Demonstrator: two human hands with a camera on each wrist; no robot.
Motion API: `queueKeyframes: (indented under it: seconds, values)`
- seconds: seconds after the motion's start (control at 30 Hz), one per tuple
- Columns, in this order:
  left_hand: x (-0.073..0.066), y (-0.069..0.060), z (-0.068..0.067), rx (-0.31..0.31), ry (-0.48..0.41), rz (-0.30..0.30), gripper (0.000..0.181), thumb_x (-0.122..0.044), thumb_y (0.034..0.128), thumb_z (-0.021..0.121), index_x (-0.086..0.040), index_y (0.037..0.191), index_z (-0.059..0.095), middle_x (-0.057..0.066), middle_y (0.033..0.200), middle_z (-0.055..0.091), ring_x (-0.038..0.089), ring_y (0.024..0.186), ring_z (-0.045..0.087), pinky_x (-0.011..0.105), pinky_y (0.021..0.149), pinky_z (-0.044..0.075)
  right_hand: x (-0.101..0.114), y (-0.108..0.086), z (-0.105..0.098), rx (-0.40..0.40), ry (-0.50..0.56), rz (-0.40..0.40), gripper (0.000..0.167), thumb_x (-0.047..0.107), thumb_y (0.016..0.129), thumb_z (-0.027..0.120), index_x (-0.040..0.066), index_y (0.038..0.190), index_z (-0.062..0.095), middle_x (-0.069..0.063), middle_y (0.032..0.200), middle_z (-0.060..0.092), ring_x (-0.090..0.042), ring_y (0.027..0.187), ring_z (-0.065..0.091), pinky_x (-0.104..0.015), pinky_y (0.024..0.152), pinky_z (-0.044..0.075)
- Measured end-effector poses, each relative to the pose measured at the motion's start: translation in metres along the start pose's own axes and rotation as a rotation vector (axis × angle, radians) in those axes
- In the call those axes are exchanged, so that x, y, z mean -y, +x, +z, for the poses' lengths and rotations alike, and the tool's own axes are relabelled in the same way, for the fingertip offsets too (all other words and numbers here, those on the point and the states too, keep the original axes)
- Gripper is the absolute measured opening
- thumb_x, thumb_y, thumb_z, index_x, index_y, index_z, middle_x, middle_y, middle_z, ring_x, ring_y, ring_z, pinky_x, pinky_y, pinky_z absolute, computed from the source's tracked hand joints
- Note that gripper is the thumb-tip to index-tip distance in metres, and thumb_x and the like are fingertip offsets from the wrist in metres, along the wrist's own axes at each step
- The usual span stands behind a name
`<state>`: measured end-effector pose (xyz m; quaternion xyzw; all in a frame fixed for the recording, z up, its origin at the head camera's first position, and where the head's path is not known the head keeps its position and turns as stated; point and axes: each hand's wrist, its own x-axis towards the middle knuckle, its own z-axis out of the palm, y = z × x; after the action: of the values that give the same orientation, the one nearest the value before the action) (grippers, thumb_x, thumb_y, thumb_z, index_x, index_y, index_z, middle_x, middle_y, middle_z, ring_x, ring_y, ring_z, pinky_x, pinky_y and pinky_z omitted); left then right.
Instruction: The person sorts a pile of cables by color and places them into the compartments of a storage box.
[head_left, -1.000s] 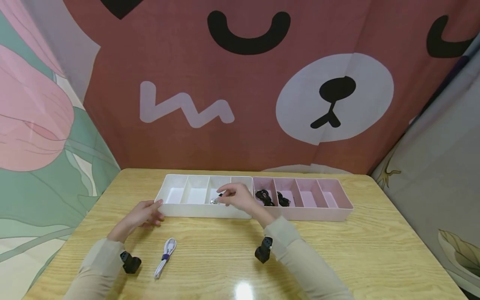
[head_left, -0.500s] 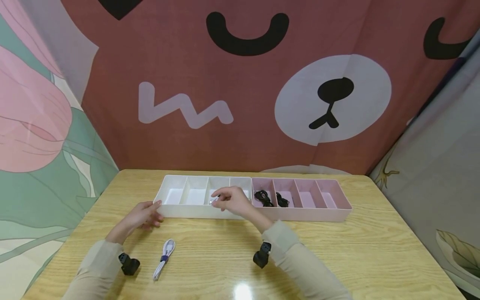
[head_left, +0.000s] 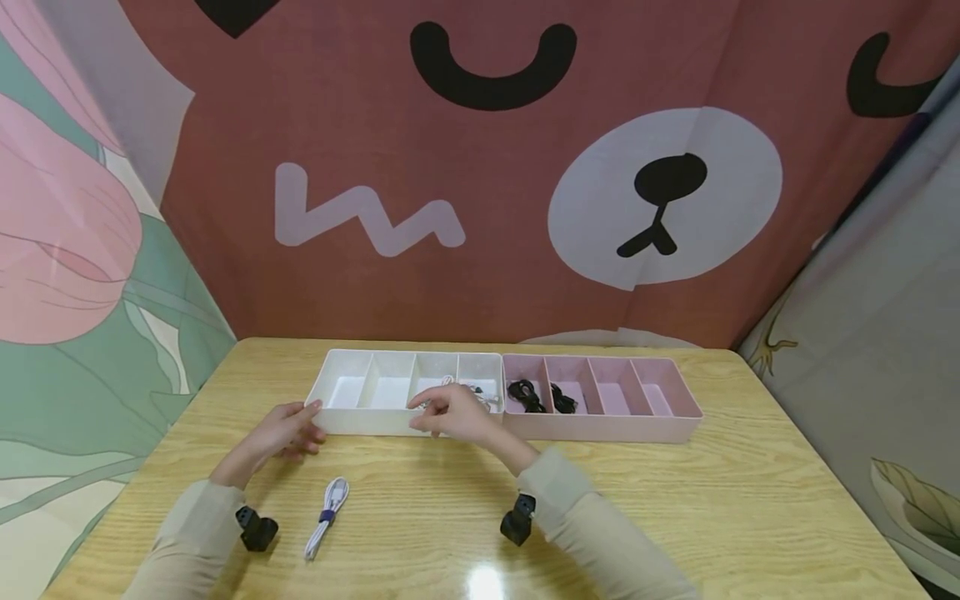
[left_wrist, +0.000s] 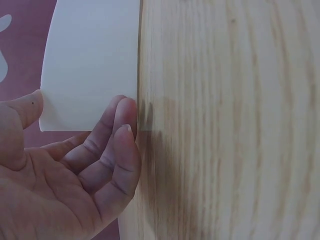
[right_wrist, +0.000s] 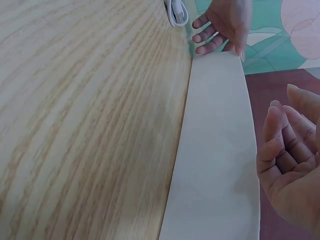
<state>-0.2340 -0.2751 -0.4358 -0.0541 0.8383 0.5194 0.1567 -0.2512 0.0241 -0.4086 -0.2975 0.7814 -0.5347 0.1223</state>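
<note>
My left hand (head_left: pixel 288 432) holds the left end of a white divided tray (head_left: pixel 405 422). In the left wrist view, the thumb touches the top rim and the bent fingers (left_wrist: pixel 125 107) lie by the end and front wall. My right hand (head_left: pixel 453 412) hovers over the tray's front wall, fingers loosely bent and holding nothing. A white cable (head_left: pixel 447 380) shows partly behind it in the third compartment. White cable loops with a dark part (head_left: pixel 482 397) lie in the rightmost compartment. A white cable with a dark blue tie (head_left: pixel 327 517) lies in front of the tray.
A pink divided tray (head_left: pixel 600 427) stands against the white tray's right end. Black cable bundles (head_left: pixel 527 396) lie in its two left compartments. Both trays stand near the back of a wooden table (head_left: pixel 420 517), before a bear-print curtain (head_left: pixel 510 292).
My right hand has moved back toward me, from inside the white tray to above its front wall, letting go of a cable. My left hand has stayed at the tray's end.
</note>
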Motion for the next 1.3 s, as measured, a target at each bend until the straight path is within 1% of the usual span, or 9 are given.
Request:
queueKeyframes:
  seconds: [0.13,0.27,0.4,0.53,0.77,0.8,1.07,1.2,1.3]
  values:
    - [0.000,0.000,0.000,-0.001,-0.006,-0.002,0.061,-0.047,0.0956,0.035,0.010,0.118,0.039,0.005,0.080,0.065,0.017,0.067,0.062,0.034,0.058,0.048,0.001,-0.001,0.004,0.028,-0.008,-0.004,0.024,0.010,0.082,0.068,0.000,0.103,0.065,-0.017,0.066,0.063,-0.039,0.061,0.059,-0.023,0.045,0.037]
    - [0.000,0.000,0.001,-0.005,0.001,-0.005,0.062,-0.048,0.0953,0.035,0.010,0.118,0.039,0.006,0.081,0.065,0.018,0.068,0.062,0.035,0.058,0.048,-0.001,-0.001,0.009,0.066,0.006,-0.008,0.025,0.008,0.083,0.067,-0.002,0.105,0.064,-0.026,0.071,0.062,-0.040,0.060,0.059,-0.024,0.046,0.040]
    - [0.000,0.000,0.000,-0.003,0.009,0.007,0.064,-0.048,0.0956,0.034,0.011,0.118,0.038,0.006,0.081,0.065,0.019,0.068,0.062,0.036,0.058,0.048,-0.002,0.000,0.013,0.091,-0.008,-0.017,0.025,0.007,0.083,0.066,-0.003,0.105,0.064,-0.025,0.070,0.063,-0.038,0.059,0.060,-0.023,0.047,0.041]
    - [0.000,0.001,0.000,-0.003,0.011,0.006,0.064,-0.049,0.0955,0.034,0.011,0.117,0.038,0.006,0.081,0.064,0.019,0.068,0.061,0.036,0.059,0.048,-0.005,0.001,0.017,0.105,-0.045,-0.022,0.024,0.007,0.082,0.067,-0.001,0.105,0.064,-0.020,0.068,0.064,-0.036,0.058,0.061,-0.019,0.048,0.040]
    - [0.001,0.001,0.001,-0.011,0.019,-0.002,0.063,-0.049,0.0952,0.034,0.010,0.118,0.039,0.006,0.082,0.064,0.018,0.069,0.061,0.035,0.060,0.048,-0.003,0.005,0.025,0.127,-0.078,-0.050,0.024,0.007,0.081,0.068,-0.002,0.104,0.065,-0.016,0.066,0.065,-0.012,0.048,0.057,-0.018,0.050,0.042]
    - [0.001,0.001,0.001,-0.011,0.021,-0.002,0.064,-0.049,0.0951,0.034,0.010,0.118,0.039,0.006,0.082,0.064,0.018,0.069,0.061,0.035,0.060,0.048,-0.002,0.005,0.026,0.128,-0.079,-0.048,0.025,0.008,0.081,0.068,-0.002,0.104,0.065,-0.017,0.066,0.065,-0.012,0.048,0.057,-0.018,0.050,0.043]
    - [0.000,0.000,0.001,-0.006,0.027,0.008,0.063,-0.049,0.0953,0.034,0.010,0.117,0.039,0.006,0.082,0.064,0.017,0.069,0.061,0.035,0.059,0.048,0.003,0.009,0.035,0.121,-0.093,-0.009,0.026,0.012,0.081,0.069,0.001,0.105,0.066,-0.017,0.068,0.065,-0.026,0.053,0.060,-0.020,0.049,0.043]
    - [0.000,-0.001,0.001,-0.007,0.019,0.003,0.064,-0.050,0.0947,0.035,0.010,0.118,0.039,0.006,0.082,0.065,0.017,0.068,0.061,0.035,0.059,0.049,0.004,0.011,0.038,0.125,-0.098,0.003,0.027,0.012,0.080,0.070,0.002,0.105,0.066,-0.017,0.068,0.065,-0.027,0.054,0.060,-0.019,0.049,0.043]
    - [0.000,-0.001,0.001,-0.008,0.026,-0.002,0.066,-0.051,0.0942,0.035,0.010,0.118,0.039,0.006,0.082,0.065,0.017,0.069,0.061,0.035,0.059,0.048,0.003,0.013,0.041,0.140,-0.096,0.012,0.030,0.012,0.079,0.071,0.002,0.106,0.065,-0.014,0.067,0.065,-0.029,0.056,0.061,-0.020,0.050,0.045]
